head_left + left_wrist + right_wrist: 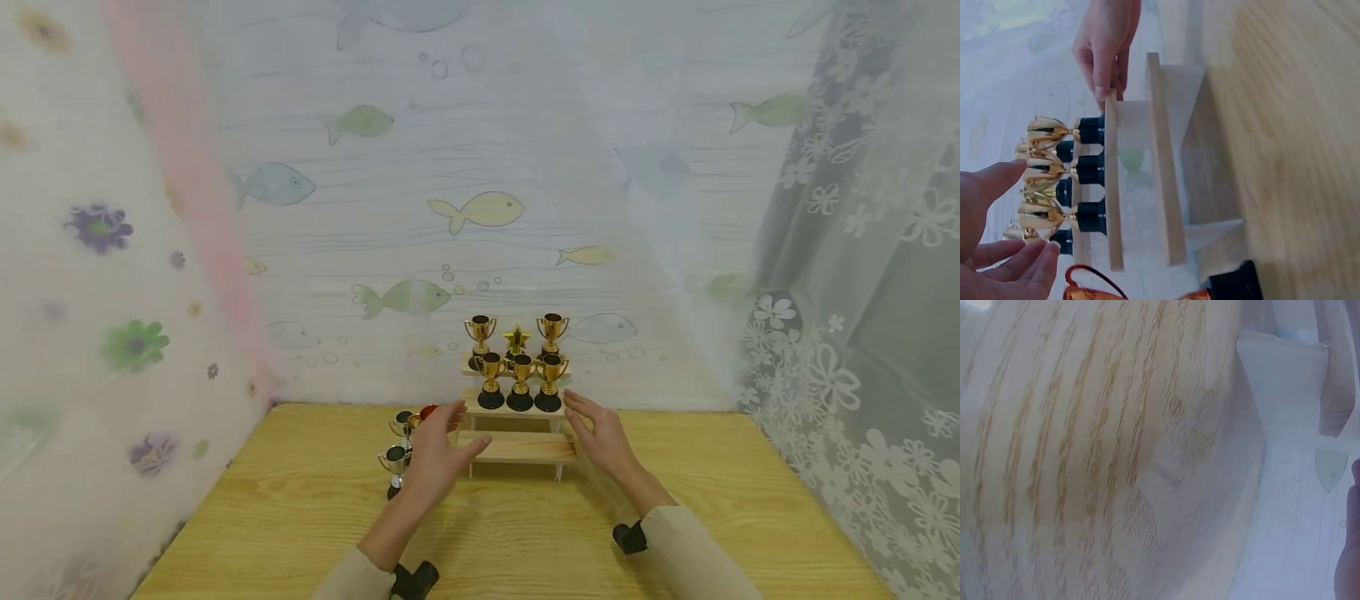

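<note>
A small tiered wooden stand point(517, 447) stands on the table. Its middle shelf point(1114, 244) bears three gold trophy cups point(521, 382) on black bases. On the top tier, a gold star trophy point(517, 340) sits between two gold cups point(552, 327). My left hand point(435, 454) hovers at the stand's left front, thumb and fingers spread, holding nothing. Fingers of my right hand point(606, 437) touch the right end of the middle shelf; only a sliver of that hand shows in the right wrist view.
Left of the stand are silver cups point(395, 461) and a red-topped trophy point(428, 411), partly hidden behind my left hand. In the left wrist view a copper-coloured cup point(1094, 294) lies at the lower edge. A fish-patterned curtain point(480, 208) hangs behind the wood-grain table point(247, 500).
</note>
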A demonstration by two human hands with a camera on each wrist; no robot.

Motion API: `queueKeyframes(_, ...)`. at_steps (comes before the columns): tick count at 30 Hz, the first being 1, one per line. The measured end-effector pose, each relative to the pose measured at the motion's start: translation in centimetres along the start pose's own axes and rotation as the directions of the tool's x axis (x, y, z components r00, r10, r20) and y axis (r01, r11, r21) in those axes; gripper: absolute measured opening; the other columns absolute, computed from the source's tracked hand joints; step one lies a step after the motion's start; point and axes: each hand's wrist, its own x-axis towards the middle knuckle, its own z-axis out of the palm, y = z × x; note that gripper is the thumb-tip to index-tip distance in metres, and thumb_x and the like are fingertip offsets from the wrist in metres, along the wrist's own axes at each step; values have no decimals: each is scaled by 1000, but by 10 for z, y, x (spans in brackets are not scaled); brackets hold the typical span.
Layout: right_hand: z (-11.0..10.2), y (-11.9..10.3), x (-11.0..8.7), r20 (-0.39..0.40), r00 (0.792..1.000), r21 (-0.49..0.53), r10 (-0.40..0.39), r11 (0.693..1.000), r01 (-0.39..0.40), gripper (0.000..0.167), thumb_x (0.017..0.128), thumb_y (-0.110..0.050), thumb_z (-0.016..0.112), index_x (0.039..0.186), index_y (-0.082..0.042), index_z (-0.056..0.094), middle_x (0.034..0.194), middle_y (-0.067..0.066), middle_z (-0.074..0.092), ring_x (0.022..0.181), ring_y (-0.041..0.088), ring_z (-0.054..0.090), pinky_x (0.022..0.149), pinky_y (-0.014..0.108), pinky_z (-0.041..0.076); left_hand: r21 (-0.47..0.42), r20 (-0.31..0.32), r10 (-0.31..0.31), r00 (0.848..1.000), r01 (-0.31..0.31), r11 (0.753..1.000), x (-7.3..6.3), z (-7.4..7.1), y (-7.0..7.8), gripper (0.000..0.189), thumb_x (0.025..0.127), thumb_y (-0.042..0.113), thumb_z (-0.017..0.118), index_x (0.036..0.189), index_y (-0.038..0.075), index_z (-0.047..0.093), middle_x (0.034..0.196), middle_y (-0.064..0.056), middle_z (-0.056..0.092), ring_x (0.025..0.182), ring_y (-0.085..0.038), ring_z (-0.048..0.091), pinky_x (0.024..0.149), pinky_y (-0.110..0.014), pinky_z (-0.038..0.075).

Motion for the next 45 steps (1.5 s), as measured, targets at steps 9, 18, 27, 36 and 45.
queueKeyframes(9, -1, -3, 0, 0, 1000, 0, -3, 1000, 3, 34, 105, -11, 58, 132, 8, 63, 141, 24, 59, 129, 46, 55, 104, 62, 43, 0, -20, -66, 998, 66, 998, 32, 22, 11, 77, 88, 27, 82, 148, -4, 45, 143, -22, 53, 130, -41, 51, 103, -58, 46)
queueKeyframes(18, -1, -3, 0, 1, 1000, 6, 5, 1000, -5, 35, 106, -13, 57, 133, 9, 63, 142, 22, 58, 131, 45, 54, 105, 61, 43, -30, 24, -160, 987, 161, 987, 47, 40, 12, 79, 96, 26, 74, 154, -8, 33, 154, -29, 38, 141, -47, 39, 110, -62, 38)
queueKeyframes(27, 2, -4, -2, -1, 1000, 25, 12, 1000, -12, 34, 105, -11, 58, 132, 9, 63, 141, 24, 58, 131, 45, 54, 105, 61, 42, -24, 29, -169, 985, 169, 985, 54, 49, 2, 76, 98, 18, 69, 154, -13, 28, 154, -34, 34, 144, -51, 32, 114, -63, 32)
queueKeyframes(36, 2, -1, -3, -9, 1000, 8, 27, 1000, -27, 35, 105, -12, 58, 133, 8, 63, 142, 21, 58, 131, 44, 54, 105, 60, 42, 30, 32, -169, 985, 168, 985, 58, 57, -4, 69, 99, 16, 67, 150, -16, 33, 148, -37, 40, 139, -52, 38, 111, -61, 36)
queueKeyframes(45, 1, -3, -4, -1, 1000, 2, 19, 1000, -19, 35, 106, -13, 57, 134, 7, 63, 143, 21, 58, 131, 44, 54, 105, 61, 43, 82, -18, -120, 993, 121, 989, 62, 64, -6, 61, 98, 11, 67, 145, -18, 39, 137, -37, 46, 130, -52, 46, 105, -61, 42)
